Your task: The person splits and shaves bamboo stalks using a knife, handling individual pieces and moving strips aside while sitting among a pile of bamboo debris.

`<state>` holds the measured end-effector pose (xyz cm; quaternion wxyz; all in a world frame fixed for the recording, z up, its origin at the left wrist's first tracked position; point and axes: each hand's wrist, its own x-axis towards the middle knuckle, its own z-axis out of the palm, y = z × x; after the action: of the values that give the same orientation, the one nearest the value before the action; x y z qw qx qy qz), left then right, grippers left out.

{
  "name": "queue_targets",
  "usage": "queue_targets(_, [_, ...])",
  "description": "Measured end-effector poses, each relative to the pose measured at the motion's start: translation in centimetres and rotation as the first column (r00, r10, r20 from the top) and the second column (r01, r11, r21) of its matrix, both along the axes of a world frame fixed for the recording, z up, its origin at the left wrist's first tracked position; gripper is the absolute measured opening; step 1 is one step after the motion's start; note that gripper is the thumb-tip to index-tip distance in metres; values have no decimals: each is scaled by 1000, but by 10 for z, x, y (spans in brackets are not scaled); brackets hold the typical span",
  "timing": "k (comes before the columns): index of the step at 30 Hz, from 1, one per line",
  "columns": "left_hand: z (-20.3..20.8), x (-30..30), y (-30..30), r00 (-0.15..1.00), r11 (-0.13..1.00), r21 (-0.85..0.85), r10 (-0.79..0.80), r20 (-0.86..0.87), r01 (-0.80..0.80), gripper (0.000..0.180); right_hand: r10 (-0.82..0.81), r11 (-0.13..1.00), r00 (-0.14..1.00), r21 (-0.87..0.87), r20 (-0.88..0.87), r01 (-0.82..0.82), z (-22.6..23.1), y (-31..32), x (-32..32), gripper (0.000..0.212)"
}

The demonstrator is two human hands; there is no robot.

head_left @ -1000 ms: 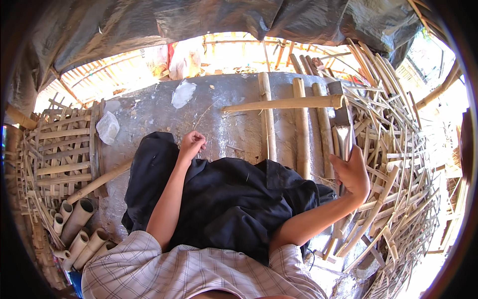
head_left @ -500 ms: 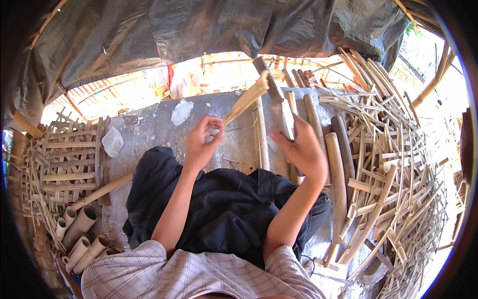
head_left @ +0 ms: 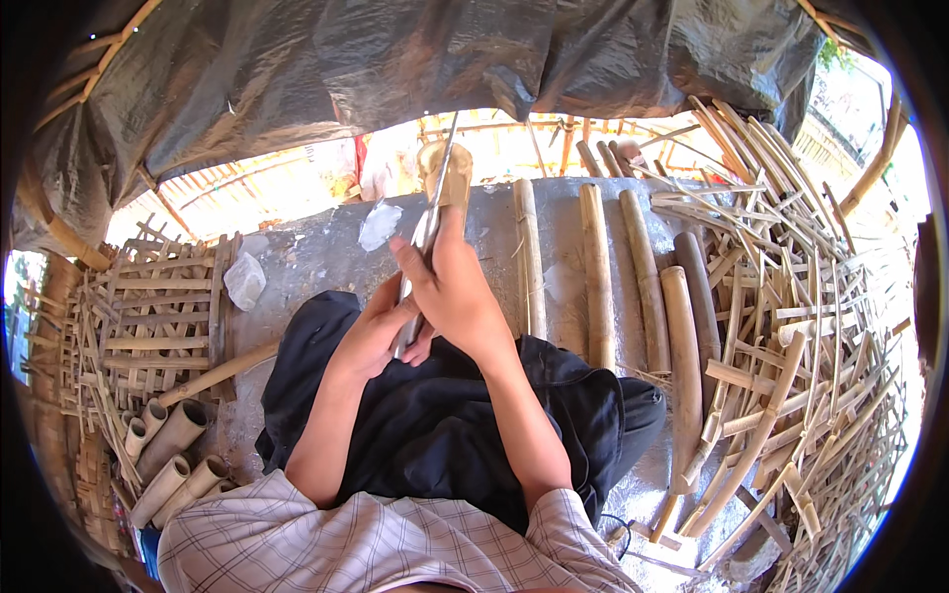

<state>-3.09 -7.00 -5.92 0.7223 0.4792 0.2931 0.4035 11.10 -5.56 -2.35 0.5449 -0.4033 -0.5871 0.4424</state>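
In front of my lap my two hands have come together on a long knife (head_left: 431, 212), seen nearly edge-on and pointing away from me. My left hand (head_left: 371, 334) is closed about its near end. My right hand (head_left: 455, 296) is closed over it higher up, with the thumb on the left of the metal. Just beyond the right hand, against the knife, is a pale piece of bamboo (head_left: 455, 183) with a thick, rounded far end. The bamboo's near end is hidden by the right hand, so which fingers bear it I cannot tell.
Several bamboo poles (head_left: 597, 267) lie to the right on the grey ground (head_left: 297, 257). Beyond them rises a tangle of bamboo strips (head_left: 791, 356). Hollow bamboo tubes (head_left: 178, 435) and a slatted lattice (head_left: 158, 316) are at left. A dark tarp (head_left: 395, 69) hangs ahead.
My right hand has swung left and met my left hand. The knife and the bamboo, crossed out to the right before, now lie nearly side by side, pointing away. My view has shifted slightly.
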Motion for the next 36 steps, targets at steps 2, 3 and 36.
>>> queue_targets(2, [1, -13, -5, 992, 1000, 16, 28, -120, -26, 29, 8, 997, 986, 72, 165, -20, 0, -3, 0, 35])
queue_targets(3, [1, -17, -10, 983, 995, 2, 96, -154, -97, 25, -17, 987, 968, 161, 252, -25, -1, -4, -1, 38])
queue_targets(36, [126, -129, 113, 327, 891, 449, 406, -854, 67, 33, -114, 635, 482, -309, 869, 707, -278, 68, 130, 73])
